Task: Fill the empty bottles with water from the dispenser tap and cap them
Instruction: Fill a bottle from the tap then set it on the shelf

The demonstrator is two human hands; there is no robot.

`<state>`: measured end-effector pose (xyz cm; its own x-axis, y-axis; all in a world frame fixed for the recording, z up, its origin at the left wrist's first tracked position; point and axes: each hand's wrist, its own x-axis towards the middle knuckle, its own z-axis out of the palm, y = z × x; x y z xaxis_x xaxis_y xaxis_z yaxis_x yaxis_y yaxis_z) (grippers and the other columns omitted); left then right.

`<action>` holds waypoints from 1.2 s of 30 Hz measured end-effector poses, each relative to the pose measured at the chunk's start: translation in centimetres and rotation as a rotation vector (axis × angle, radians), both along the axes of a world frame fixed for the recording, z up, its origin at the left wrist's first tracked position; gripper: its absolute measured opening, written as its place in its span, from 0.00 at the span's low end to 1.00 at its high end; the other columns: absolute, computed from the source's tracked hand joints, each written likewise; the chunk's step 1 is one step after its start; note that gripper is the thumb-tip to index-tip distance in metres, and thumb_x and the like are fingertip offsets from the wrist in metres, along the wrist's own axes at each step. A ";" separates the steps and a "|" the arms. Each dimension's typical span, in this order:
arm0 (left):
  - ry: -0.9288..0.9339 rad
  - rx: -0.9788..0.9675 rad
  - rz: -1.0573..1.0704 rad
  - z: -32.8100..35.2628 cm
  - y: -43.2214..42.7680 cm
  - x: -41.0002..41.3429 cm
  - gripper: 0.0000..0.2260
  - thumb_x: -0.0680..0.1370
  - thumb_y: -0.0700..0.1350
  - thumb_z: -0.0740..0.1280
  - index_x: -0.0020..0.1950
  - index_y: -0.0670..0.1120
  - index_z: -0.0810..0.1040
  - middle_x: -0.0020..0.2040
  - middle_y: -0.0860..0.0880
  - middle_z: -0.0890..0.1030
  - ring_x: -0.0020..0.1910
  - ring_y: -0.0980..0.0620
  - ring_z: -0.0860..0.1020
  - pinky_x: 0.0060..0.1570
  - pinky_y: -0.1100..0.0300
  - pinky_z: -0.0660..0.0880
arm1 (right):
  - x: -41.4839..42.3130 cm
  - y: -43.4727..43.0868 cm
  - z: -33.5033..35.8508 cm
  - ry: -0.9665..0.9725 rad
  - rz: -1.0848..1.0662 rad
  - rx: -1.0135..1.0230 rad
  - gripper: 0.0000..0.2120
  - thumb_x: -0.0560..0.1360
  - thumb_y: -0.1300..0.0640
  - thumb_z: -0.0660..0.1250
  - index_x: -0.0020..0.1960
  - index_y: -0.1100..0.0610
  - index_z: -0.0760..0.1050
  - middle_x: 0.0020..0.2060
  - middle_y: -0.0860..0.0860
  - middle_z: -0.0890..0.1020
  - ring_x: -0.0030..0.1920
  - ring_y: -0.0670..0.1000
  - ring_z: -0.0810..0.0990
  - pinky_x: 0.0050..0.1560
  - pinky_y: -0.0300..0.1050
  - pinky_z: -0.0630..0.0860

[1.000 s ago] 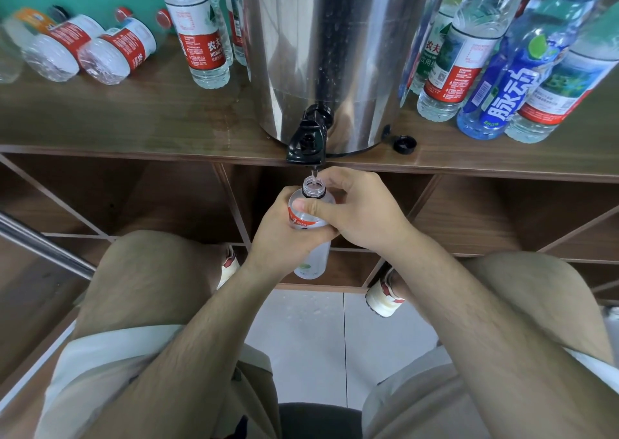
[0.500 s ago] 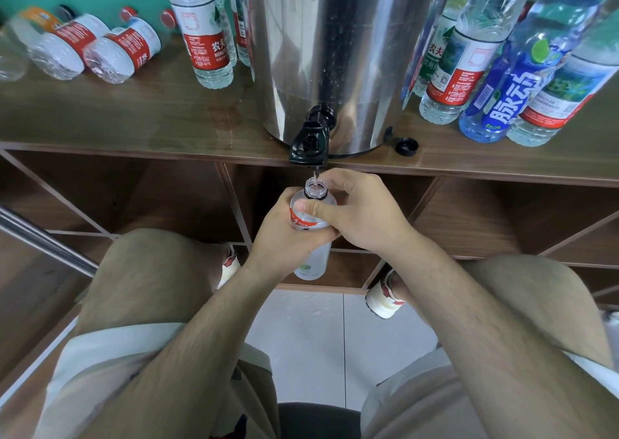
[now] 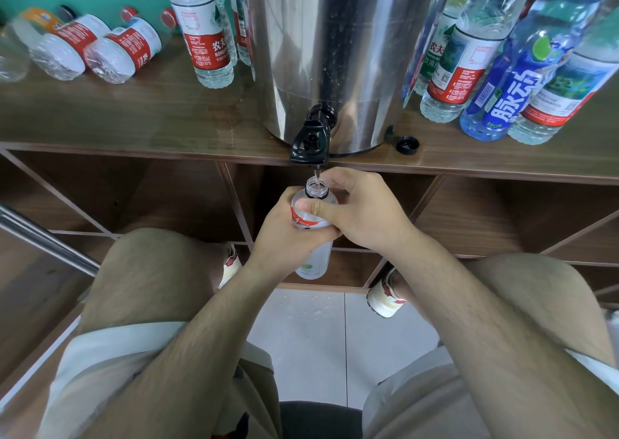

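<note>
gripping bottle (image 3: 310,217) under tap (image 3: 310,142), both hands.

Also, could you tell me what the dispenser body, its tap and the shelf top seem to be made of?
Dispenser body: polished metal, probably stainless steel, with mirror-like streaked reflections. Tap: glossy black plastic, apparently moulded. Shelf top: brown wood-grain board, likely laminate, given its smooth sheen.

Shiny brushed-metal dispenser (image 3: 335,46) stands on the glossy wood-grain surface (image 3: 134,113); its tap (image 3: 310,140) is black plastic; the bottle (image 3: 311,224) beneath is clear plastic.
</note>
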<state>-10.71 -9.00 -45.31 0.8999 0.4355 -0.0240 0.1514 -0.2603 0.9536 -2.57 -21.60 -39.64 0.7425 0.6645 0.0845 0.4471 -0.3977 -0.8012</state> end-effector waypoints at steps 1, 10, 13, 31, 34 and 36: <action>0.002 -0.003 0.001 0.0 0.0 0.0 0.26 0.72 0.47 0.81 0.65 0.57 0.72 0.54 0.59 0.81 0.52 0.57 0.82 0.45 0.71 0.74 | 0.0 0.0 0.0 0.002 0.000 0.004 0.15 0.75 0.47 0.77 0.59 0.50 0.83 0.52 0.45 0.86 0.53 0.46 0.84 0.57 0.49 0.82; 0.001 -0.019 -0.002 0.0 0.0 0.1 0.28 0.72 0.46 0.81 0.68 0.53 0.73 0.57 0.54 0.81 0.55 0.53 0.81 0.52 0.62 0.77 | 0.0 0.0 0.0 0.004 -0.001 0.002 0.15 0.75 0.47 0.77 0.59 0.51 0.83 0.52 0.45 0.86 0.54 0.46 0.84 0.58 0.51 0.82; 0.000 -0.017 -0.004 0.1 -0.1 0.1 0.27 0.72 0.46 0.81 0.66 0.55 0.72 0.56 0.58 0.81 0.54 0.55 0.81 0.48 0.66 0.75 | 0.0 0.0 0.0 0.003 -0.003 -0.002 0.15 0.76 0.46 0.77 0.59 0.50 0.83 0.53 0.45 0.86 0.54 0.46 0.83 0.58 0.50 0.82; 0.005 -0.014 -0.006 0.3 -0.1 0.0 0.26 0.73 0.45 0.80 0.65 0.55 0.72 0.54 0.58 0.81 0.52 0.55 0.81 0.45 0.70 0.75 | 0.0 0.0 0.2 -0.011 0.001 -0.032 0.17 0.75 0.45 0.76 0.61 0.49 0.83 0.55 0.44 0.85 0.56 0.45 0.83 0.59 0.47 0.81; 0.007 -0.014 -0.005 0.2 -0.1 0.0 0.26 0.73 0.46 0.81 0.66 0.55 0.72 0.54 0.59 0.81 0.51 0.57 0.81 0.44 0.72 0.74 | 0.0 0.1 0.2 -0.001 -0.002 -0.039 0.16 0.76 0.45 0.76 0.61 0.49 0.82 0.55 0.43 0.85 0.56 0.45 0.83 0.59 0.48 0.82; 0.004 -0.013 -0.005 0.2 -0.1 0.0 0.27 0.72 0.46 0.81 0.66 0.54 0.72 0.54 0.58 0.81 0.52 0.56 0.82 0.45 0.70 0.74 | 0.0 0.1 0.1 0.003 -0.004 -0.043 0.16 0.76 0.45 0.76 0.61 0.49 0.82 0.54 0.44 0.85 0.55 0.45 0.83 0.59 0.48 0.82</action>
<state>-10.70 -9.08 -45.15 0.9017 0.4310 -0.0336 0.1545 -0.2487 0.9562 -2.56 -21.54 -39.50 0.7456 0.6642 0.0540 0.4430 -0.4335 -0.7848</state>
